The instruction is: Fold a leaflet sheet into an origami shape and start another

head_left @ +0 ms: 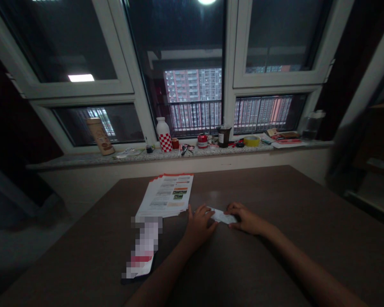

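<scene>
A small strip of white paper [223, 216], apparently folded, lies low over the brown table [262, 264] between my hands. My left hand [199, 222] has its fingers and thumb closed on the strip's left end. At the other end, my right hand [243, 218] pinches the paper between thumb and fingers. Faint marks show on the strip, too small to read. A stack of printed sheets [166, 194] with orange edges lies just left of my left hand. Nearer to me, a phone-like flat object [144, 249] with a blurred-out surface lies beside my left forearm.
Along the stone windowsill [131, 160] stand a tan bottle [100, 136], a red-checked white bottle [164, 135], a red jar [202, 140], a dark cup [224, 137], yellow tape [251, 141] and a clear jug [312, 125]. Cardboard boxes [376, 136] are at the right.
</scene>
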A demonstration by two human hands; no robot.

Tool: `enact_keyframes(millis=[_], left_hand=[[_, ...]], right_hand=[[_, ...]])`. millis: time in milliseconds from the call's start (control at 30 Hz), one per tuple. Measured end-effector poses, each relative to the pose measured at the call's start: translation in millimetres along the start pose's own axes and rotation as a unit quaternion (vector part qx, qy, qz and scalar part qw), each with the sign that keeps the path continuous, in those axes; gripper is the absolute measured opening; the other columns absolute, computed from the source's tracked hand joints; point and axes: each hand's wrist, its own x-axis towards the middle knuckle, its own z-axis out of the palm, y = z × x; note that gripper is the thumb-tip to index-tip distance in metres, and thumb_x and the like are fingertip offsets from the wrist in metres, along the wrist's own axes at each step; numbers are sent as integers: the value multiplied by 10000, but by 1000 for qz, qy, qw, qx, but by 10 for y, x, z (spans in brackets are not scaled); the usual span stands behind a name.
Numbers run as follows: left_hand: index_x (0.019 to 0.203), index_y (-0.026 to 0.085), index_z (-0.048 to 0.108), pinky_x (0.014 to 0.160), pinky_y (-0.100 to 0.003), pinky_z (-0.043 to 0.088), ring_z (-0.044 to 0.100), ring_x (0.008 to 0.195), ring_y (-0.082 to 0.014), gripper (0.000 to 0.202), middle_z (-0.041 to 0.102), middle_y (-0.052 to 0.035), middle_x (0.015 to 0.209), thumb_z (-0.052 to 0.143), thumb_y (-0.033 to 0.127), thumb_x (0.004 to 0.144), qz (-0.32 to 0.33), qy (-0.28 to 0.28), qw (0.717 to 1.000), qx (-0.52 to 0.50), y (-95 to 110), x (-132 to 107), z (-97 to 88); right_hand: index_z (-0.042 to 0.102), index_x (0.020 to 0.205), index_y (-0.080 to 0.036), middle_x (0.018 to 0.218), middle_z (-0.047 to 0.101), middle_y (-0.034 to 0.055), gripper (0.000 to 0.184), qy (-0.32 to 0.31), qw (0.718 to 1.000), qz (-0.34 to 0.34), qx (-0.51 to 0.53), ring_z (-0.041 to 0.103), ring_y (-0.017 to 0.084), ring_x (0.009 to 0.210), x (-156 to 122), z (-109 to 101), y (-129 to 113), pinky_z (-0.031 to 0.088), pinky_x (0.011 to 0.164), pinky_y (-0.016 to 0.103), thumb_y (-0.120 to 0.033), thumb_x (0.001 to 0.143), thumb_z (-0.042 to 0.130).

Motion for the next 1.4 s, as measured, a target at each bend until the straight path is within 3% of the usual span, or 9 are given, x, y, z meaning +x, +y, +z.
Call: enact_keyframes(millis=[267, 533, 700, 833, 1100, 1233, 1400], left_hand=[[1132, 278, 607, 1105, -652, 43, 491, 1208, -249, 264, 637, -43, 1150, 565, 390, 896, 7, 20, 1000, 1, 30, 7, -39], [1188, 262, 570, 1130, -596, 119, 527, 1169, -223, 267, 636, -35, 1173, 535, 300, 926, -5, 40, 999, 3, -19, 31, -30], [1082, 261, 616, 1140, -561, 106, 567, 1061, -195, 205, 664, -5, 1045, 454, 243, 960, -25, 47, 999, 4, -11, 36, -64], [1043, 263, 637, 1130, -545, 155, 577, 1026, -199, 211, 673, -1, 1002, 446, 237, 959, -46, 44, 998, -10, -13, 49, -74], [1157, 275, 584, 1133, -554, 134, 525, 1144, -216, 244, 648, -15, 1142, 473, 248, 941, -48, 41, 998, -7, -19, 48, -59], [1247, 280, 522, 1123, -599, 112, 483, 1214, -236, 339, 606, -33, 1242, 504, 229, 912, -58, 31, 998, 4, -29, 47, -39], [1262, 283, 512, 1112, -638, 77, 463, 1246, -258, 361, 592, -54, 1279, 512, 237, 903, -60, 13, 998, 1, -41, 50, -17]], right_hand=[[679, 1095, -204, 1061, 637, 72, 354, 11, 1000, 14, 12, 563, 223, 1034, 28, -49, -115, 411, 940, 331, -201, 745, 630], [696, 1080, -202, 1084, 705, 65, 325, 54, 992, 66, 92, 628, 236, 1014, 9, -67, -150, 456, 922, 350, -353, 889, 481], [717, 1004, -186, 1027, 726, 80, 369, 108, 984, 82, 112, 649, 256, 983, 2, -40, -90, 473, 906, 372, -451, 892, 486], [711, 998, -198, 1026, 723, 87, 378, 105, 985, 83, 113, 646, 262, 972, -5, -15, -51, 475, 897, 385, -499, 874, 520], [688, 989, -199, 941, 619, 79, 281, 146, 989, 32, -7, 590, 213, 920, -15, 96, 10, 459, 854, 336, -370, 943, 470], [639, 1131, -217, 995, 575, 84, 269, 161, 983, 25, -81, 553, 228, 975, -23, 136, 31, 440, 898, 367, -328, 934, 493], [599, 1213, -244, 1120, 550, 99, 317, 160, 982, 21, -102, 515, 245, 1061, -41, 138, 13, 423, 947, 394, -303, 910, 529]])
